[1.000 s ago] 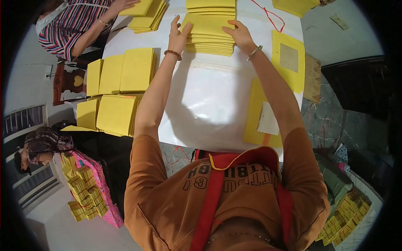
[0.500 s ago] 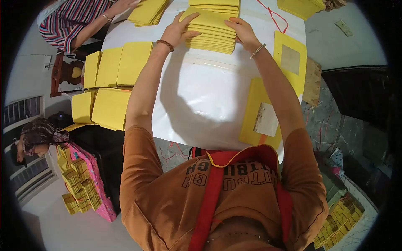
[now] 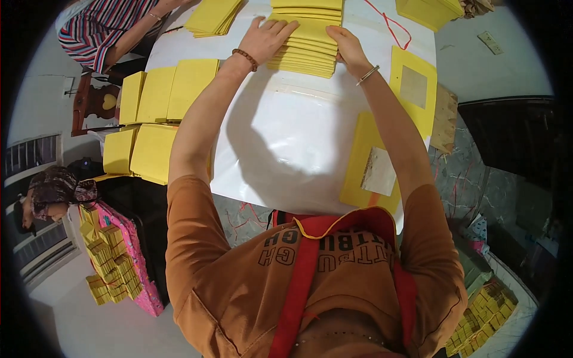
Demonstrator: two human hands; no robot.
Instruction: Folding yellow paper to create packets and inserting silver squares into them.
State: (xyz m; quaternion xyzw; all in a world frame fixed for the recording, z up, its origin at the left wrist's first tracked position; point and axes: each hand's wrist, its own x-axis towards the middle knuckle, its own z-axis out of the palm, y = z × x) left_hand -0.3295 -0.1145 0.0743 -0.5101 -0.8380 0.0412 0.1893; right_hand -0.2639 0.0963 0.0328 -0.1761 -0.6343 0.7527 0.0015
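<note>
Squaring the fanned stack of flat yellow paper envelopes point(image 3: 307, 45) at twelve o'clock on the white table point(image 3: 280, 137): left hand point(image 3: 268, 39) flat on top, right hand point(image 3: 346, 48) gripping its right edge; press evenly, keeping edges flush.

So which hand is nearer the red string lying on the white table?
Right. The right hand grips the yellow envelope stack just beside the red string; the left hand rests across the stack, farther away.
</note>
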